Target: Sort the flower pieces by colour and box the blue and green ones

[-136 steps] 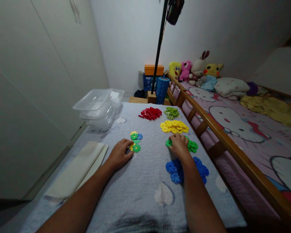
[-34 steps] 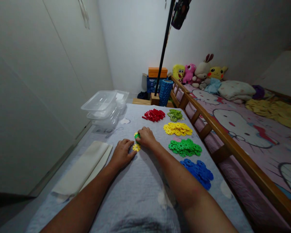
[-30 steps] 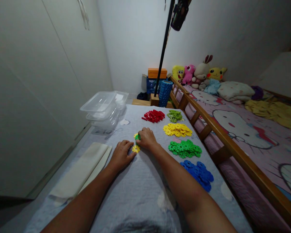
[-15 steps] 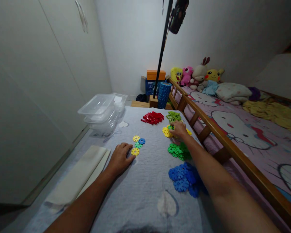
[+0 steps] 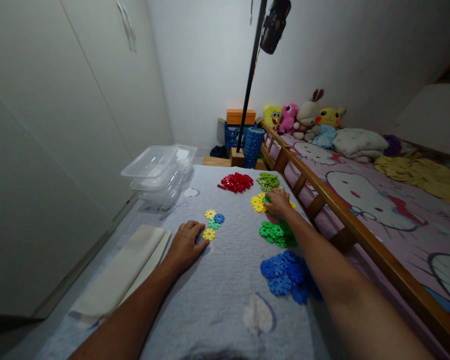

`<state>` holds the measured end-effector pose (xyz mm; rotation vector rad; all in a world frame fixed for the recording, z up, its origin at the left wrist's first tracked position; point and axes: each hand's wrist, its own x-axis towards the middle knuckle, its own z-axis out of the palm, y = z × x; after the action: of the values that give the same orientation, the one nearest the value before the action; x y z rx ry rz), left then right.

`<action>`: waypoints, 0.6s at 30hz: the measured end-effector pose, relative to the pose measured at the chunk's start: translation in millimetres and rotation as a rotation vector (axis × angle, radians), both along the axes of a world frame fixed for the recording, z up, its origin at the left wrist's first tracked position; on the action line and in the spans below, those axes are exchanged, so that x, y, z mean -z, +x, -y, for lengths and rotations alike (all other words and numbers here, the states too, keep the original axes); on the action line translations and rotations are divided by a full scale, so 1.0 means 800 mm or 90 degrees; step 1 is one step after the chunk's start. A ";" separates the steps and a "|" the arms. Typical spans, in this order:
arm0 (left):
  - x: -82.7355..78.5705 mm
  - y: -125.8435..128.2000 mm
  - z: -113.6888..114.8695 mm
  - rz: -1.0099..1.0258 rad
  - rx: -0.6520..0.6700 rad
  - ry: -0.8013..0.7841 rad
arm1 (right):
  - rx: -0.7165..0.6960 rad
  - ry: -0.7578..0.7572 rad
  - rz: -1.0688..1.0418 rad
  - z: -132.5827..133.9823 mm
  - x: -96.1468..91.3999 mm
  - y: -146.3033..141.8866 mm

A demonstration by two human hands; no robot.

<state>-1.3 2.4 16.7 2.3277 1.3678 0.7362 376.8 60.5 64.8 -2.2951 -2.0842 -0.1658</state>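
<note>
Grey quilt [image 5: 225,285] with coloured disc piles [image 5: 274,233]

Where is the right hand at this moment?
In the head view, the right hand is on the yellow pile, right of centre, between the light green pile and the dark green pile.

We see our left hand [image 5: 185,245] bare at 7 o'clock from the frame's centre, and our right hand [image 5: 279,201] bare at 4 o'clock; the left forearm [image 5: 135,305] and right forearm [image 5: 341,285] are likewise bare, uncovered to the bottom edge; dim light hides finer marks.
</note>
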 end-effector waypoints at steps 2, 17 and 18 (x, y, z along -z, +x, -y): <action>-0.001 0.000 0.000 -0.003 -0.002 -0.001 | 0.000 -0.012 0.000 0.001 -0.003 -0.002; 0.002 -0.001 -0.002 -0.026 0.007 0.007 | -0.133 -0.155 -0.110 0.069 -0.044 -0.001; 0.002 -0.001 -0.002 -0.025 0.007 0.007 | -0.132 -0.160 -0.101 0.072 -0.042 0.001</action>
<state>-2.2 4.1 15.1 2.3682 1.3688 0.6989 377.6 3.3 98.5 -2.1090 -2.3530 0.2901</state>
